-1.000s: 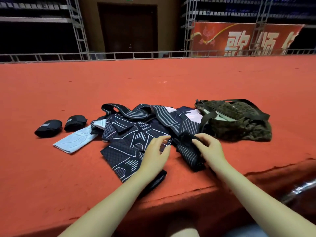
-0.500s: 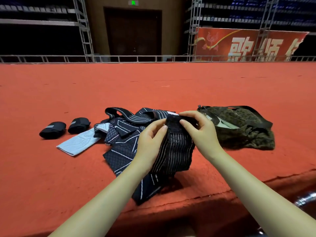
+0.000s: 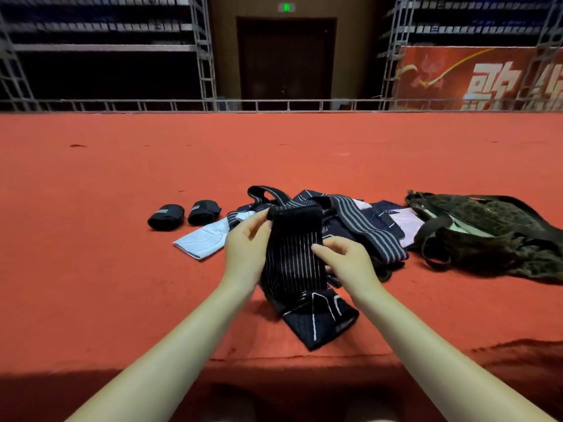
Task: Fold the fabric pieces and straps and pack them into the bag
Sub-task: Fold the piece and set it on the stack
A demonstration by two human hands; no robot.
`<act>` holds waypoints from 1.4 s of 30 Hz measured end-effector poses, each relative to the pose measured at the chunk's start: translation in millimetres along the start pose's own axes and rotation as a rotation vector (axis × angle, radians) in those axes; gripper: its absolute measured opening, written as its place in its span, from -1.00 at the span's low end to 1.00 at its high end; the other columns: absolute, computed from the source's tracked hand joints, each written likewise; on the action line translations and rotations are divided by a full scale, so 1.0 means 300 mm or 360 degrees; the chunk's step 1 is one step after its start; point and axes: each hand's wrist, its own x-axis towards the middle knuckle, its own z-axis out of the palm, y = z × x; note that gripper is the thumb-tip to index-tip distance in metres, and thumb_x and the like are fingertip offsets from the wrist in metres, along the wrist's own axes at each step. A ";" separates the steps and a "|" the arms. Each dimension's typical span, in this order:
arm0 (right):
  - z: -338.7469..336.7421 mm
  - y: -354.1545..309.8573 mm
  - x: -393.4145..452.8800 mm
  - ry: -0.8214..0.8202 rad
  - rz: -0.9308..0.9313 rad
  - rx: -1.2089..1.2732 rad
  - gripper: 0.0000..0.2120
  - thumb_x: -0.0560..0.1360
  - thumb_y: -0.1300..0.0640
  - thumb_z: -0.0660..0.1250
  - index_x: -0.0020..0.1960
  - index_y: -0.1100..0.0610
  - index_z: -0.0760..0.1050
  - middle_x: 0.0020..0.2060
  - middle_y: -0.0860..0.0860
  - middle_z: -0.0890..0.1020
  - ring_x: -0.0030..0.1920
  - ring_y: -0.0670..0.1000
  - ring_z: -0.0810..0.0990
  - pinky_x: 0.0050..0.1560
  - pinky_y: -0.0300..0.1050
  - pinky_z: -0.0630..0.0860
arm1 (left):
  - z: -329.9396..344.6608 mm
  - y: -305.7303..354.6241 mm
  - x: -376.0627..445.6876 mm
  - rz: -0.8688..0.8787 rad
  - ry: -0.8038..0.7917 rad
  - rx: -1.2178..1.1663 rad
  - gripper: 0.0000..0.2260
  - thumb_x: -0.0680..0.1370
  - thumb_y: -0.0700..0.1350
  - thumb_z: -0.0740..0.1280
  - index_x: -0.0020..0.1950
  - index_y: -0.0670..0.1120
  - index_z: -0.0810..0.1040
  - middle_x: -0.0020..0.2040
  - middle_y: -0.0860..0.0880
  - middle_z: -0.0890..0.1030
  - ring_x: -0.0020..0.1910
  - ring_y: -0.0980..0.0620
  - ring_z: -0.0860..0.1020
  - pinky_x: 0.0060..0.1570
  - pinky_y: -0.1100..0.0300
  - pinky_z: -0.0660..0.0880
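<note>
Head cam: both hands, left hand (image 3: 248, 254) and right hand (image 3: 347, 263), now pinch the black pinstriped elastic strap (image 3: 294, 254) lifted mid-frame off the pile, so folding's starting.

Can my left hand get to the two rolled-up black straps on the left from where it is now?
Probably yes. The two rolled black straps lie on open red carpet with nothing between them and the left hand, but it is pinching the striped black strap and must release it first.

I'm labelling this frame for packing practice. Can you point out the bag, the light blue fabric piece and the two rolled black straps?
bag (image 3: 499, 239): head view, on its mottled body.
light blue fabric piece (image 3: 202, 239): head view, its flat middle.
two rolled black straps (image 3: 166, 217): head view, on the left roll.
</note>
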 end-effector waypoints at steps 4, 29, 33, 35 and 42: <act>0.020 -0.074 0.036 -0.0026 -0.0050 0.0103 -0.83 0.52 0.14 0.34 -0.16 0.24 0.55 -0.34 0.02 0.56 -0.32 -0.10 0.47 -0.29 -0.24 0.40 | -0.116 0.049 0.096 0.0489 0.0123 0.0500 -0.74 0.56 -0.26 0.26 0.15 0.01 0.62 -0.17 0.07 0.54 -0.16 0.25 0.49 -0.08 0.44 0.37; -0.298 0.155 0.029 -0.0366 -0.0014 -0.1105 -0.89 0.39 0.16 0.47 -0.24 0.01 0.56 -0.26 -0.10 0.64 -0.14 -0.05 0.60 -0.04 -0.14 0.47 | -0.128 -0.303 -0.005 -0.0031 -0.1158 0.1629 -0.49 0.46 0.13 0.38 0.38 0.09 0.37 0.23 0.03 0.49 0.25 -0.01 0.43 0.23 0.07 0.36; -0.296 0.093 0.040 -0.0043 -0.0303 -0.1118 -0.95 0.43 0.19 0.43 -0.13 0.05 0.62 -0.22 -0.11 0.64 -0.12 -0.10 0.57 -0.10 -0.26 0.35 | -0.123 -0.248 0.021 0.0251 -0.0944 0.1326 -0.71 0.49 -0.11 0.38 0.22 0.01 0.55 0.10 0.01 0.59 0.13 0.02 0.52 0.11 0.22 0.36; -0.287 0.075 0.043 0.0095 -0.0432 -0.1051 -0.90 0.42 0.23 0.42 -0.12 0.06 0.64 -0.20 -0.08 0.63 -0.11 -0.09 0.55 -0.08 -0.26 0.35 | -0.137 -0.201 0.048 0.0372 -0.0594 0.1140 -0.77 0.51 -0.16 0.36 0.15 0.02 0.60 -0.04 0.05 0.58 0.00 0.07 0.52 -0.03 0.33 0.34; -0.250 0.197 -0.008 0.0080 -0.0628 -0.0908 -0.81 0.38 0.34 0.45 -0.08 0.10 0.68 -0.14 -0.03 0.61 -0.07 -0.12 0.55 -0.06 -0.47 0.37 | -0.201 -0.185 -0.006 0.0583 -0.0545 0.1112 -0.79 0.53 0.04 0.27 0.03 0.05 0.66 -0.16 0.06 0.50 -0.13 0.11 0.47 -0.12 0.19 0.40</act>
